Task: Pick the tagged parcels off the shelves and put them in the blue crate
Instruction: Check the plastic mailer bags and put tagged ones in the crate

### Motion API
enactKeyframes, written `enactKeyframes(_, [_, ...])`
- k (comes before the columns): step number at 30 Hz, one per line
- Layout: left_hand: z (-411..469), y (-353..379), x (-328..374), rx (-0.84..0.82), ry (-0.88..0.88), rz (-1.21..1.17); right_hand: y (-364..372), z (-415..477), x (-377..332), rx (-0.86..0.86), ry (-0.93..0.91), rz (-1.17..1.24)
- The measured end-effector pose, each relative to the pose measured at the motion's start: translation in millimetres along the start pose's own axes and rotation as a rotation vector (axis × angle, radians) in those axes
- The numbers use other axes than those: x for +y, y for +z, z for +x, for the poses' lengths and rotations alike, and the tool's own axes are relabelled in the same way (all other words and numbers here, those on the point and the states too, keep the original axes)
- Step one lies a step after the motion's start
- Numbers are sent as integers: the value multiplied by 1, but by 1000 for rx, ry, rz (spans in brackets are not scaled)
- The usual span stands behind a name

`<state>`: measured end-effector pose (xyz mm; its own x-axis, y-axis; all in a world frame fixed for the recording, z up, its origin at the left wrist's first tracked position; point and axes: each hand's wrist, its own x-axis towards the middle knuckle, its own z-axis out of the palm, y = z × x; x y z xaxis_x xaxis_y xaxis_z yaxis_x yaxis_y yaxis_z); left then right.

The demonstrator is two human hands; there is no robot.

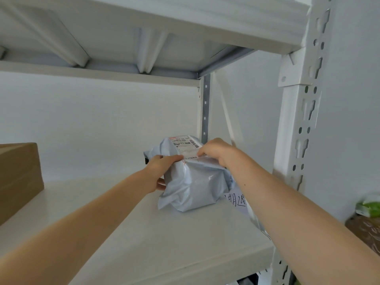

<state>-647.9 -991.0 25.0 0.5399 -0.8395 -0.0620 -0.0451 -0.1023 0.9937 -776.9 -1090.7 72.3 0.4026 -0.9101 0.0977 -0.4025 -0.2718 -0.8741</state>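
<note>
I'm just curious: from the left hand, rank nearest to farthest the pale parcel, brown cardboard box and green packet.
1. pale parcel, gripped by the left hand, centre of shelf.
2. brown cardboard box, left end of shelf.
3. green packet, far right, past the shelf post.

Plenty of bare shelf (127, 233) left of the left hand (159, 171) until the cardboard box (18, 177); parcel (195, 182) filled the gap between hands; upright post (294, 130) stood close beyond the right hand (216, 151); upper shelf (115, 48) sat well overhead.

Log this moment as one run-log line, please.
stage: pick | left hand: grips grey parcel | right hand: pinches parcel top | parcel: on shelf | blue crate: not in view
</note>
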Motion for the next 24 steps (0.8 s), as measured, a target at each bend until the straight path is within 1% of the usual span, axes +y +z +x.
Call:
enactKeyframes(3, [-5,-6,-1,10,15,-13,2,-4,-2,-23,-14,60])
enactKeyframes(5, [-8,-12,-1,28,37,-19,3,-5,-2,-32,-55,109])
enactKeyframes(8, [-13,-25,-1,53,92,-33,5,-5,0,-48,-100,239])
enactKeyframes(15, [-37,-56,7,129,259,-72,8,-30,-1,-221,-232,478])
enactKeyframes(19, [-49,-71,11,129,357,11,12,-44,6,-298,-297,561])
enactKeyframes(24, [-62,-83,15,154,462,83,23,-50,12,-327,-373,645])
